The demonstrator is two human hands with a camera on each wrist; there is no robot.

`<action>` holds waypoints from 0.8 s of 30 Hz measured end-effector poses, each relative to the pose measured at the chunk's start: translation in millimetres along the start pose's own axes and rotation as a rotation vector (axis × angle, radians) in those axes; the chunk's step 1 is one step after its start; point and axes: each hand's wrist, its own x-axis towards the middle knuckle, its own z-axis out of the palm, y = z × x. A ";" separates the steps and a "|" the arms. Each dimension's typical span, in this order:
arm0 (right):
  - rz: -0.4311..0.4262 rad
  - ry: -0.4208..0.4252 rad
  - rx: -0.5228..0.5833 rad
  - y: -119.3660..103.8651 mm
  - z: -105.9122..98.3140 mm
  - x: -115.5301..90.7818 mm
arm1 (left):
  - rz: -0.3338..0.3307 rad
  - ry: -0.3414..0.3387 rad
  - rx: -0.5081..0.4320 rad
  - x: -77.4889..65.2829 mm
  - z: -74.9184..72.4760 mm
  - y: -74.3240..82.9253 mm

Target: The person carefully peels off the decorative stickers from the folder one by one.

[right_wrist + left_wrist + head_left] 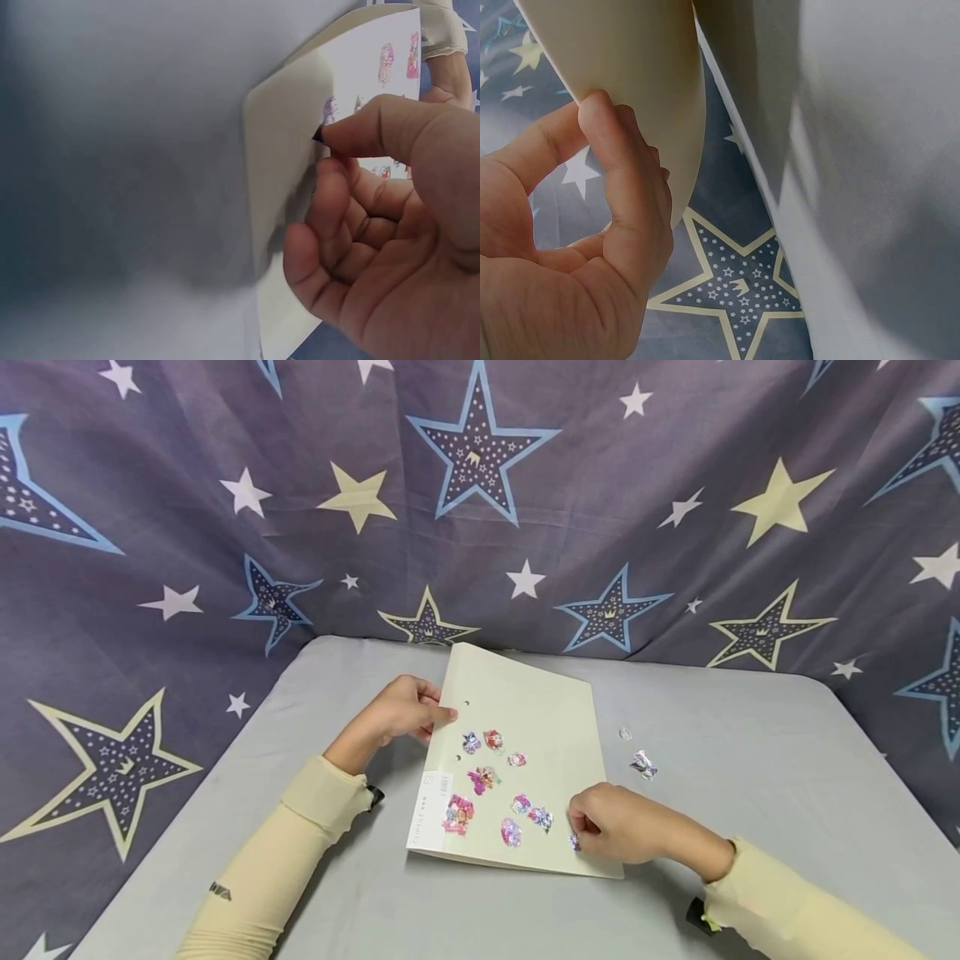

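A cream file folder [532,710] stands tilted on the table, its left edge raised, with several shiny cartoon stickers [483,779] on its cover. My left hand [401,710] pinches that edge between thumb and fingers; the left wrist view shows the fingers behind the curved cover [645,67]. At the cover's lower right, my right hand [626,822] pinches a small sticker [574,842] between thumb and index finger. In the right wrist view only a dark corner of this sticker [318,136] shows at the fingertips, the rest hidden by the thumb.
On the grey table [750,752], right of the folder, lie a shiny sticker [643,765] and a small pale clear piece [626,734]. A white label [431,810] runs along the folder's lower left edge. A star-patterned curtain [525,543] hangs behind the table.
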 end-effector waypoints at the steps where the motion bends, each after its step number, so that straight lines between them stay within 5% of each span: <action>1: -0.003 0.004 -0.008 0.4 0.7 -0.3 | 0.000 -0.002 0.000 0.1 0.2 0.1; 9: -0.036 0.030 -0.044 3.2 2.8 -1.9 | 0.003 -0.002 0.003 -0.1 0.5 0.1; 24: -0.058 0.007 0.060 6.0 2.3 -4.8 | -0.007 -0.003 0.004 -0.1 0.3 -1.1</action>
